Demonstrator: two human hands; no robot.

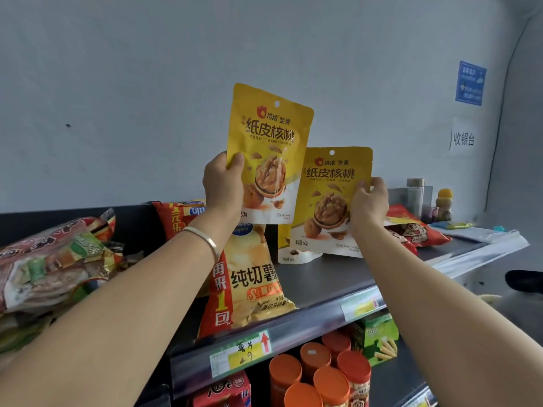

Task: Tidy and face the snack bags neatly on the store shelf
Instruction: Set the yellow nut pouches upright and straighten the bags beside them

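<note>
Nearest the camera, on the lower shelf, stand orange-lidded canisters (pixel 320 374), with a green snack box (pixel 379 339) to their right and a red package (pixel 226 390) to their left. Above them runs the top shelf's price rail (pixel 308 324), carrying a yellow-and-green price tag with a red arrow (pixel 241 352).

Two bare forearms reach up over that rail. The left wrist wears a thin metal bangle (pixel 205 239). A pale yellow potato chip bag (pixel 252 283) with a red side band leans at the front of the top shelf (pixel 332 277), just right of the left forearm. Further left, a heap of mixed snack packs (pixel 50 259) lies piled on the shelf.

The left hand (pixel 224 186) holds a yellow walnut pouch (pixel 269 154) raised clear of the shelf, front facing the camera and tilted slightly; the thumb presses its front lower-left edge and the fingers are closed behind it. The right hand (pixel 368 201) grips a second yellow walnut pouch (pixel 329 201) by its right edge, fingers wrapped round it, thumb on the front. This pouch stands upright with its base at or near the shelf, in front of another pouch of the same kind (pixel 289 254), whose lower corner shows.

Behind, red snack bags (pixel 417 227) lie flat to the right, and a red bag (pixel 173 217) stands behind the left wrist. At the shelf's far end stand a grey dispenser (pixel 415 198) and a small yellow-capped bottle (pixel 444 204). On the wall hang a blue sign (pixel 470 83) and a white notice (pixel 463 138).
</note>
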